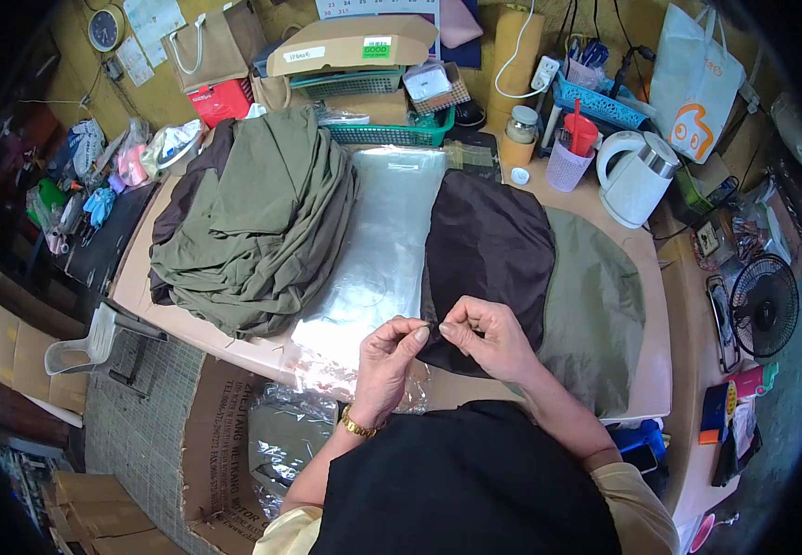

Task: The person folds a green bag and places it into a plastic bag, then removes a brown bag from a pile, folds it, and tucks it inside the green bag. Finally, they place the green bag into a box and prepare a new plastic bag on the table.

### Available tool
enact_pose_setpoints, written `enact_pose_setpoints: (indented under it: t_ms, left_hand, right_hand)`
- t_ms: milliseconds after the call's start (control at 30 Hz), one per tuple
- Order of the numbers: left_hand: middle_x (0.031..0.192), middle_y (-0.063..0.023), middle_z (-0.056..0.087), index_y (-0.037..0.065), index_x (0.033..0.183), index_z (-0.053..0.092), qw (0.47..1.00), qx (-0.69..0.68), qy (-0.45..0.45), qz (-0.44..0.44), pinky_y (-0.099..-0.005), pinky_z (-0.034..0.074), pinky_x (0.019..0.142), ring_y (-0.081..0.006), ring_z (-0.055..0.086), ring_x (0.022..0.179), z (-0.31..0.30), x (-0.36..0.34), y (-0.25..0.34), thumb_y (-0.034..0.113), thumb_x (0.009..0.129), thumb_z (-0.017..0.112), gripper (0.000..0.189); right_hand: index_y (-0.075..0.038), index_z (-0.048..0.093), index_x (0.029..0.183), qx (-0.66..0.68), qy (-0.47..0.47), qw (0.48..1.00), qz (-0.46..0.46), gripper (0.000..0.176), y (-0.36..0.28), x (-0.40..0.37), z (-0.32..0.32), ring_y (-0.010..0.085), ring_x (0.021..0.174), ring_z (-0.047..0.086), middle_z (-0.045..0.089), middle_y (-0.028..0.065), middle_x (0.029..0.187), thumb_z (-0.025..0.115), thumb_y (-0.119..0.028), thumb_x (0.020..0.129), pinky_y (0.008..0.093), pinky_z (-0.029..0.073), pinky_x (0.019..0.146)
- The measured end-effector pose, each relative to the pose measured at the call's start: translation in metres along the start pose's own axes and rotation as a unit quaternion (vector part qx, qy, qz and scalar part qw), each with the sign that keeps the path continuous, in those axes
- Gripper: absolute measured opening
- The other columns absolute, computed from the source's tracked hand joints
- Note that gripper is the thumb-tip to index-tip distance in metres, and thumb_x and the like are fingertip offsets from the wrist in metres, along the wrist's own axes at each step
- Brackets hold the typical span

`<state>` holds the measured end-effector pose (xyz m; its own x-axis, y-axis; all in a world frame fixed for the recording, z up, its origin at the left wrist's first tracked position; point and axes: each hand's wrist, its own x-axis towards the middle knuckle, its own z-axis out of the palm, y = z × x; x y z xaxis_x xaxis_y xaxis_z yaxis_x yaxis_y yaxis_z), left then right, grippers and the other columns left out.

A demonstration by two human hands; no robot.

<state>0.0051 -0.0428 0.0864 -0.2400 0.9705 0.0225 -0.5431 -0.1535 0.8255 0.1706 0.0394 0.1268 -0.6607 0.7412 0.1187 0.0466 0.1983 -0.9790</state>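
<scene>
A dark brown fabric piece (489, 254) lies flat on the table in front of me, joined or laid against an olive green fabric panel (595, 310) on its right. At its lower left corner my left hand (387, 356) and my right hand (491, 340) meet, fingertips almost touching. Both are closed in a pinch on what looks like the dark fabric's edge; the exact bit between the fingers is too small to make out. Left of it lies a stack of clear plastic bags (378, 245). Further left is a heaped pile of olive fabric (267, 213).
An open cardboard box (216, 444) with plastic-wrapped contents stands below the table's front edge. At the back are green baskets (387, 134), a jar (519, 129), a lilac cup (567, 165) and a white kettle (635, 180). A black fan (764, 305) stands right.
</scene>
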Motion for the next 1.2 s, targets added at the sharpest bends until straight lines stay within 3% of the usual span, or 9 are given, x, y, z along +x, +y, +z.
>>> enact_pose_setpoints:
  t_ms: [133,200,300,467,533,933,1033,1100,1200]
  left_hand:
    - [0.092,0.0002,0.065,-0.001,0.102,0.070,1.000,0.013,-0.006,0.017,-0.0221,0.045,0.082,-0.0061,0.057,0.087,0.000,0.000,0.000,0.002,0.093,0.068,0.010]
    - [0.092,0.0002,0.065,-0.001,0.102,0.070,1.000,0.026,-0.003,0.018,-0.0222,0.045,0.082,-0.0063,0.057,0.087,0.001,0.000,0.003,0.002,0.093,0.068,0.010]
    - [0.092,0.0005,0.063,0.000,0.101,0.070,0.997,0.068,-0.007,0.026,-0.0228,0.045,0.082,-0.0072,0.056,0.087,0.000,-0.001,0.004,0.002,0.092,0.069,0.010]
    - [0.088,0.0016,0.059,0.001,0.096,0.070,0.988,0.153,-0.015,0.034,-0.0227,0.043,0.080,-0.0076,0.055,0.085,-0.002,-0.002,0.005,0.001,0.090,0.071,0.006]
    - [0.082,0.0036,0.055,-0.001,0.093,0.072,0.987,0.156,-0.013,0.046,-0.0208,0.038,0.069,-0.0047,0.046,0.075,0.000,-0.001,0.006,0.003,0.090,0.071,0.005]
    - [0.081,0.0034,0.056,0.001,0.090,0.070,0.982,0.185,-0.025,-0.001,-0.0205,0.038,0.071,-0.0037,0.047,0.076,-0.003,-0.004,0.009,0.004,0.091,0.068,0.003]
    - [0.079,0.0042,0.053,0.004,0.091,0.064,0.997,0.073,0.017,-0.013,-0.0196,0.037,0.072,-0.0031,0.046,0.077,-0.001,-0.005,0.010,0.006,0.097,0.059,0.009]
    - [0.075,0.0049,0.046,0.008,0.085,0.054,0.993,0.111,0.026,-0.006,-0.0204,0.033,0.069,-0.0037,0.040,0.074,-0.013,-0.005,0.005,0.016,0.104,0.049,0.022]
    - [0.071,0.0044,0.035,0.012,0.075,0.042,0.981,0.192,0.029,0.001,-0.0249,0.027,0.062,-0.0069,0.030,0.067,-0.025,-0.009,-0.005,0.033,0.108,0.044,0.039]
  right_hand:
    - [-0.001,0.058,0.093,0.091,-0.024,0.995,0.034,0.019,0.012,0.002,-0.006,0.0020,0.064,0.047,0.055,-0.0026,0.071,0.065,-0.018,0.099,0.0203,0.038,0.058]
    - [-0.001,0.060,0.092,0.063,-0.040,0.997,0.035,0.024,0.005,0.002,-0.010,0.0054,0.077,0.056,0.063,0.0009,0.079,0.069,-0.022,0.096,0.0260,0.047,0.066]
    - [-0.001,0.059,0.095,0.009,-0.051,0.999,0.016,0.025,0.001,0.001,-0.013,0.0068,0.078,0.057,0.064,0.0013,0.082,0.071,-0.023,0.094,0.0274,0.047,0.066]
    - [-0.001,0.059,0.093,-0.054,-0.076,0.995,0.021,0.025,-0.010,0.007,-0.019,0.0075,0.076,0.057,0.063,0.0015,0.080,0.073,-0.021,0.092,0.0273,0.047,0.068]
    - [0.000,0.059,0.092,-0.076,-0.088,0.993,0.033,0.023,-0.015,0.009,-0.021,0.0061,0.076,0.056,0.061,0.0004,0.079,0.073,-0.018,0.092,0.0255,0.047,0.069]
    - [-0.001,0.060,0.084,-0.217,-0.123,0.967,0.041,0.023,-0.021,0.017,-0.025,0.0063,0.072,0.056,0.065,0.0023,0.076,0.073,-0.018,0.091,0.0260,0.045,0.065]
    - [0.000,0.057,0.089,0.027,-0.066,0.997,0.007,0.023,0.011,0.030,-0.018,0.0026,0.074,0.048,0.054,-0.0024,0.078,0.069,-0.018,0.095,0.0233,0.041,0.066]
    - [0.000,0.055,0.094,-0.131,0.005,0.991,-0.025,0.035,0.022,0.053,-0.019,0.0088,0.070,0.051,0.055,0.0028,0.078,0.072,-0.030,0.092,0.0272,0.043,0.065]
    - [0.002,0.054,0.097,-0.342,0.089,0.935,0.035,0.055,0.043,0.097,-0.002,0.0328,0.081,0.064,0.065,0.0191,0.087,0.076,-0.047,0.084,0.0419,0.050,0.074]
